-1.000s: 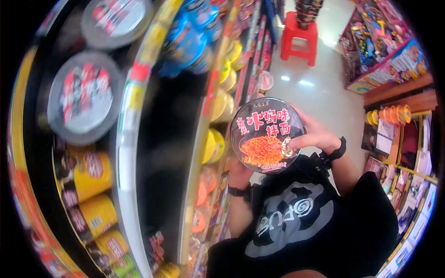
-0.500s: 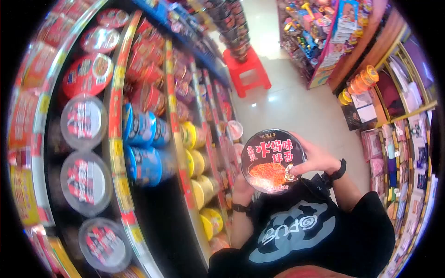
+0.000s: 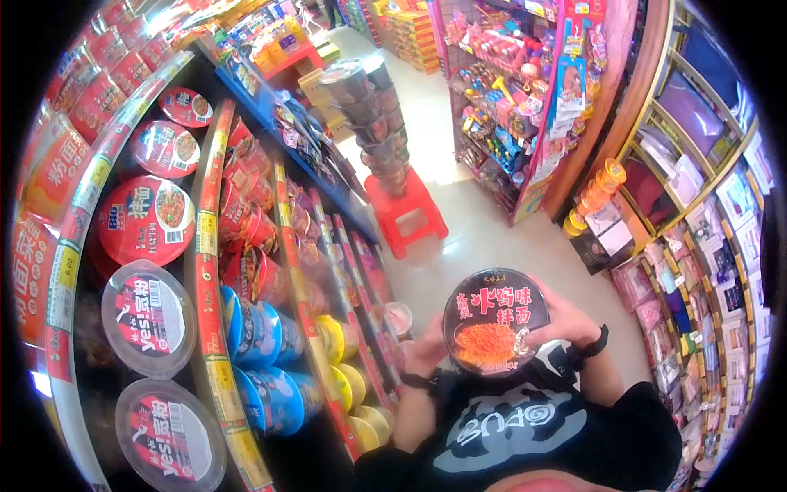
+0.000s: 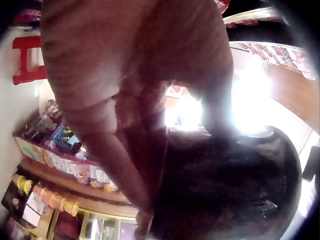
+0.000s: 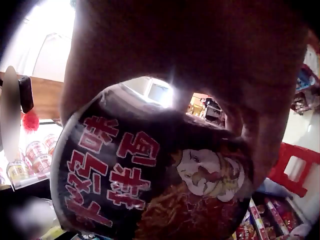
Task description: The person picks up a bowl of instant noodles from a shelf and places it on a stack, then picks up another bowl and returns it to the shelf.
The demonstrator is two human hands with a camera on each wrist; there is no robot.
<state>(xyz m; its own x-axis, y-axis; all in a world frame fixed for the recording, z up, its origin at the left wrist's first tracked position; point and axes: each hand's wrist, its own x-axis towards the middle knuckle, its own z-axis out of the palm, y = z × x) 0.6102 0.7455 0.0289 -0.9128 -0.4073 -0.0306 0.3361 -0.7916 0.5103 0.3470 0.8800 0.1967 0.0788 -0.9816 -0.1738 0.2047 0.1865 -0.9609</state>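
Note:
A round black instant noodle bowl [image 3: 495,320] is held up in front of the person's chest. Its lid faces up, with red and white lettering and a picture of noodles. From the right side the right hand [image 3: 567,316] grips it, the thumb on the lid near a small white cartoon figure. The left hand [image 3: 422,353] holds the opposite side, and its fingers are partly hidden behind the bowl. In the left wrist view the left hand [image 4: 135,75] spans the bowl's dark side wall [image 4: 225,185]. The lid's lettering [image 5: 130,165] fills much of the right wrist view.
Shelves at left carry clear-lidded noodle bowls [image 3: 148,320], red noodle bowls [image 3: 147,220], blue tubs [image 3: 275,402] and yellow tubs [image 3: 348,385]. A red stool [image 3: 403,213] with stacked dark bowls [image 3: 373,123] stands ahead in the aisle. A toy rack [image 3: 508,107] and further shelves [image 3: 697,328] line the right.
The head view has swung so more of the aisle ahead shows, and the bowl sits lower and further right in it. Both hands have kept their hold on the noodle bowl.

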